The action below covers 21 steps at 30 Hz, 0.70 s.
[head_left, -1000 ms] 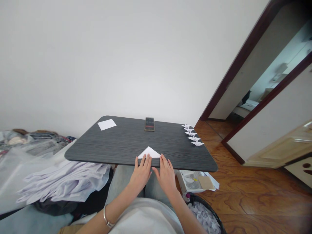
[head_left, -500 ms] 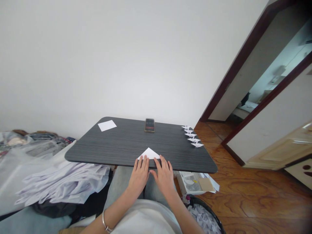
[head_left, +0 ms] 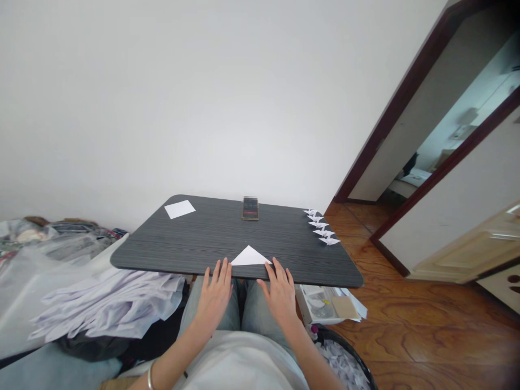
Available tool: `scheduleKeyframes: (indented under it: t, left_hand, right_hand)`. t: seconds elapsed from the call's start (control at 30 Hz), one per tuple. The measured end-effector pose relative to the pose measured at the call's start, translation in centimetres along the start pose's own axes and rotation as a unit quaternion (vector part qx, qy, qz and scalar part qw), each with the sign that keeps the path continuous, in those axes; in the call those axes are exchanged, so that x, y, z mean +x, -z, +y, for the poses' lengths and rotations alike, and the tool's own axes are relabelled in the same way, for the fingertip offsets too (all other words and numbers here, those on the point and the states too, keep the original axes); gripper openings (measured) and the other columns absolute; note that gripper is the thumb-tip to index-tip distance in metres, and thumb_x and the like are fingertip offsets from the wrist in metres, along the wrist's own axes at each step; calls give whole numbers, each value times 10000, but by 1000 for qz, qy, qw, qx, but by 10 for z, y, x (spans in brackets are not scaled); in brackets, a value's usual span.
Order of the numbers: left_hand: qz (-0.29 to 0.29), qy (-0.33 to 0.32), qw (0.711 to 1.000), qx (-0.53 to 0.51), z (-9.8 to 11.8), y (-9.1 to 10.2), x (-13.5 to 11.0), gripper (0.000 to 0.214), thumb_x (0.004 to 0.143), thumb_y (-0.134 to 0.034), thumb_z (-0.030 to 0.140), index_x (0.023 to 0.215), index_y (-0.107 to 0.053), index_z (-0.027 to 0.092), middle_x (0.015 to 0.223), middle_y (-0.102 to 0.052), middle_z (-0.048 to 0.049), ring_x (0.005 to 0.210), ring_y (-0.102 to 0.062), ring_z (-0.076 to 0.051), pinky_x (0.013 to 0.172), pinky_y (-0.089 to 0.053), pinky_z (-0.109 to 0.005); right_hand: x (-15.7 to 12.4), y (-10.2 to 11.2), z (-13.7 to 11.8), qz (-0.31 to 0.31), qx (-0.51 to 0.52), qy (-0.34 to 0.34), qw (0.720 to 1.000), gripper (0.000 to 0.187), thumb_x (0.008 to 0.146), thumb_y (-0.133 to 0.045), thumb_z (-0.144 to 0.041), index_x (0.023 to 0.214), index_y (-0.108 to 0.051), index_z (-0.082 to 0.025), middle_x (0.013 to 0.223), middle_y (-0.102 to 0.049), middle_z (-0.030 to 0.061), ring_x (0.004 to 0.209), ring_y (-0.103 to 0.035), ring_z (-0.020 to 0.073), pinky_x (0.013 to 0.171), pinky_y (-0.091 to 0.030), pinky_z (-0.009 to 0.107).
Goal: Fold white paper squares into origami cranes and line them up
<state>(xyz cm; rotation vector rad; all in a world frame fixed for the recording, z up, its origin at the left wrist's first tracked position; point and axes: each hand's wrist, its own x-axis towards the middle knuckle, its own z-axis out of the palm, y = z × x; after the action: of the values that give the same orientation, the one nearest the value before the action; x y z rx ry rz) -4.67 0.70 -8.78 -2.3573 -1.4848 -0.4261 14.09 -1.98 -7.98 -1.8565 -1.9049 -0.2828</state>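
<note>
Folded triangle [head_left: 249,256] on table [head_left: 195,244], between both hands.

Plain white wall [head_left: 162,97], glossy wooden floor [head_left: 426,336] — a dark-framed doorway [head_left: 455,135] stands open at right.

One head-worn camera supplies the only view. It looks forward and down from the seated person's head, facing the white wall [head_left: 203,97] across the table [head_left: 195,238]. The left hand [head_left: 214,295] and right hand [head_left: 280,292] lie close below the lens; a doorway [head_left: 426,146] fills the right side.
</note>
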Motion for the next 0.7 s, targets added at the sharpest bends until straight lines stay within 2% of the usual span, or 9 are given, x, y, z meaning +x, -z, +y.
scheduleKeyframes:
  t: [0.4,0.57,0.63,0.7]
  left_hand:
    - [-2,1,1000,-13,0,5,1,450,832,-329,150,1275,-390,97,1364,-353,-130,1242,-329,-266,986,-249,-494]
    - [10,-25,995,-92,-14,15,8,403,840,-396,310,1191,-475,129,1285,-468,-126,1175,-420,-252,959,-316,-441]
    - [16,-14,990,-138,-20,19,16,379,849,-385,357,1135,-509,141,1245,-508,-121,1123,-473,-229,929,-359,-406]
    - [28,3,983,-179,-24,19,25,394,854,-384,359,1160,-477,129,1222,-525,-123,1088,-502,-209,908,-389,-373]
  right_hand:
    - [-3,3,9,-4,-15,-19,1000,472,872,-345,-425,1213,-459,-118,1311,-414,160,1194,-379,261,974,-265,441]
    - [-4,1,9,-8,-8,-16,1000,476,873,-346,-424,1224,-446,-118,1313,-417,154,1204,-367,262,981,-251,446]
    - [-5,0,10,-5,-3,-17,1000,483,870,-347,-429,1226,-445,-118,1315,-414,157,1209,-362,266,983,-245,451]
    - [-5,-1,10,0,3,-19,1000,486,867,-351,-433,1224,-448,-118,1312,-417,160,1208,-362,271,984,-241,458]
